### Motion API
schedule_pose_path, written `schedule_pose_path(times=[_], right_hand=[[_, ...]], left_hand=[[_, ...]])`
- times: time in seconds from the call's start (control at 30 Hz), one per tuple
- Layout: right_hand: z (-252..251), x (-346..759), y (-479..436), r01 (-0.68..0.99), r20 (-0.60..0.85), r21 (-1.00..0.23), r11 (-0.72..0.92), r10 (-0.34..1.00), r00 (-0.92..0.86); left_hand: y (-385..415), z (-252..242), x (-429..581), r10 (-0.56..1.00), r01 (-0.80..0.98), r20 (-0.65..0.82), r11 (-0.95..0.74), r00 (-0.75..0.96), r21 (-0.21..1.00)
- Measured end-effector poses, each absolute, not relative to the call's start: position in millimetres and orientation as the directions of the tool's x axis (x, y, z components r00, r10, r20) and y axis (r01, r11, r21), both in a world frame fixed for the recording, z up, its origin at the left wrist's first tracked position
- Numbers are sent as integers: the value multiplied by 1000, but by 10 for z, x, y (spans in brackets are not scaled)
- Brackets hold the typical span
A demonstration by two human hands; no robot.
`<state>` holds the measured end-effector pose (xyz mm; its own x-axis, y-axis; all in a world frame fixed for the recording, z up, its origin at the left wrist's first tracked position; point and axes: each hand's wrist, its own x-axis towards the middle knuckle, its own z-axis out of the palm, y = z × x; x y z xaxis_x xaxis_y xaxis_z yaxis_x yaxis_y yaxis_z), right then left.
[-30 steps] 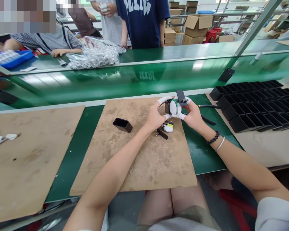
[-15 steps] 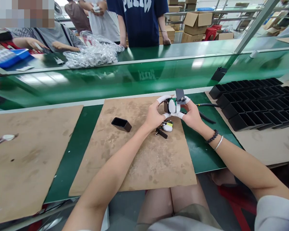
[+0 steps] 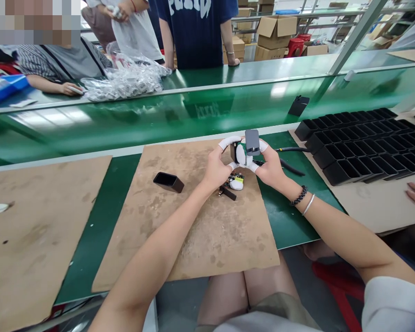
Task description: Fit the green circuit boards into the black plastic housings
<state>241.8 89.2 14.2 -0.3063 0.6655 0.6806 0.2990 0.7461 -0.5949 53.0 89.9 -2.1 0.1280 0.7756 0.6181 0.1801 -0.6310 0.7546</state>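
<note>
White block letters run across the dark blue shirt [image 3: 197,27] of a person standing at twelve o'clock, cut off at the top and unreadable; nothing on the parts themselves can be read. Both forearms reach forward and meet above the far edge of the brown mat [image 3: 193,216]. The left hand [image 3: 217,167] and right hand [image 3: 270,167], fingertips capped in white, close together around a small black housing with a green board [image 3: 241,152], held just off the mat. A flat dark lid [image 3: 252,141] stands upright on it, long axis vertical, face toward the wearer. At seven o'clock of the hands lies a loose board [image 3: 232,183]; at nine o'clock an open black shell [image 3: 168,181]; at three o'clock black trays [image 3: 363,143].
</note>
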Motion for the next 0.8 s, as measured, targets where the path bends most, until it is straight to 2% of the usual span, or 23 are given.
schedule_pose_path(times=[0.23,0.43,0.67,0.8], right_hand=[[103,2390,905,329,708,-552,766,639,-301],[55,2393,940,329,654,-609,721,692,-307],[18,2379,992,252,620,-676,692,720,-313],[33,2375,991,279,552,-720,636,768,-326]], left_hand=[[900,-74,505,794,210,595,-607,125,766],[913,-92,512,810,189,575,-586,115,788],[946,-120,493,850,194,512,-527,127,827],[971,-164,483,859,202,493,-511,137,835]])
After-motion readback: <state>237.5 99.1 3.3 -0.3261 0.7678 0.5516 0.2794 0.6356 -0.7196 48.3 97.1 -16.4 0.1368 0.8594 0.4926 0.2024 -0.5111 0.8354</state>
